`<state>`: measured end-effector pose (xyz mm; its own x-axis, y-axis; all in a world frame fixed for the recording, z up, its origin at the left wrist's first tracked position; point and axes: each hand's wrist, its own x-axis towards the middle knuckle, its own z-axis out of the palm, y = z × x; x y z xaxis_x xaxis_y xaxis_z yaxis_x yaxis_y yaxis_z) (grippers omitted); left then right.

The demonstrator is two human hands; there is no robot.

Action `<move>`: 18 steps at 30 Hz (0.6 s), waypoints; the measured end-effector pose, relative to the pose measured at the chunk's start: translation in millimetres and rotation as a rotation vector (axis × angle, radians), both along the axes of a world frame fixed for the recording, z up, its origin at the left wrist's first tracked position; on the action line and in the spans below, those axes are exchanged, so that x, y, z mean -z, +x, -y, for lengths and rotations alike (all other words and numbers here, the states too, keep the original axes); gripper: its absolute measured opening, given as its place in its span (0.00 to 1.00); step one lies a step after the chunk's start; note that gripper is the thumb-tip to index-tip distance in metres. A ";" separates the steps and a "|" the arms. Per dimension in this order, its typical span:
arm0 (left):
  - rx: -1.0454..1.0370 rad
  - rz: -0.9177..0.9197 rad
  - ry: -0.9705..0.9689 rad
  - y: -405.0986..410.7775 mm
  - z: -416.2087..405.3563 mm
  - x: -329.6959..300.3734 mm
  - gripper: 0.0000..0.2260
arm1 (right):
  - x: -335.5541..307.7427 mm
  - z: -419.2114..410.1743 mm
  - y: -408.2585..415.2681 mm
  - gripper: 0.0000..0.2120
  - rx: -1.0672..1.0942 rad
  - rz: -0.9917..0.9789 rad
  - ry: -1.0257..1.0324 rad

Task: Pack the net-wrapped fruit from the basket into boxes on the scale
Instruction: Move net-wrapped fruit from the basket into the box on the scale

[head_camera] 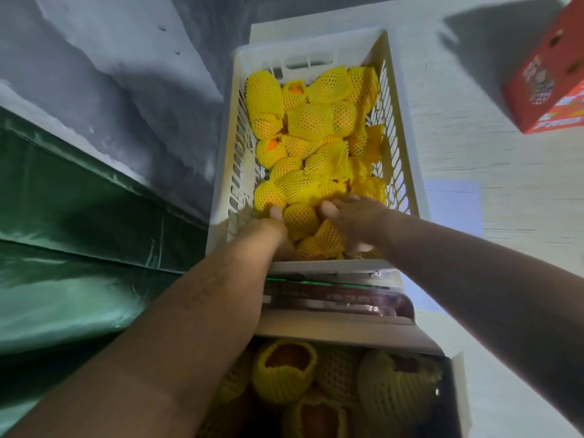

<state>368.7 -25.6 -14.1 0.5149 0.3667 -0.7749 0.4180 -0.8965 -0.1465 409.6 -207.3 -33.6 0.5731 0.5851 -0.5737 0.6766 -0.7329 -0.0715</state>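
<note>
A white slatted basket (227, 172) holds several fruits in yellow foam nets (311, 121). Both my hands reach into its near end. My left hand (268, 227) curls its fingers round a netted fruit (300, 218) from the left. My right hand (354, 221) grips netted fruit (328, 240) from the right; its fingers are partly buried among the nets. Below the basket, an open cardboard box (341, 331) sits on the scale (335, 300) and holds several netted fruits (284, 371).
A red printed carton (550, 80) lies on the pale floor at upper right. A green sheet (79, 248) and a grey surface (110, 74) lie to the left of the basket.
</note>
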 end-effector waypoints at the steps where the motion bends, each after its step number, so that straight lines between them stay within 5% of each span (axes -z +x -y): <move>1: -0.012 0.031 0.019 -0.4 0.4 2.2 0.35 | 0.4 0.9 -1.3 0.59 -0.005 -0.009 -0.006; 9: 0.091 0.080 0.026 -7.0 3.4 -3.1 0.29 | -6.0 0.3 -3.8 0.53 0.076 -0.103 -0.008; 12: 0.172 0.202 -0.089 -7.6 0.7 -16.0 0.25 | -14.5 4.6 -6.6 0.48 0.247 -0.194 0.249; 18: -0.096 0.582 -0.344 -14.3 -14.1 -80.1 0.37 | -66.3 17.0 -26.4 0.32 0.635 -0.323 0.814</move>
<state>354.4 -11.6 66.0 0.8608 0.2138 -0.4619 0.4221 -0.8070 0.4130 383.2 -224.3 32.7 0.7972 0.5085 -0.3254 0.0517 -0.5945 -0.8025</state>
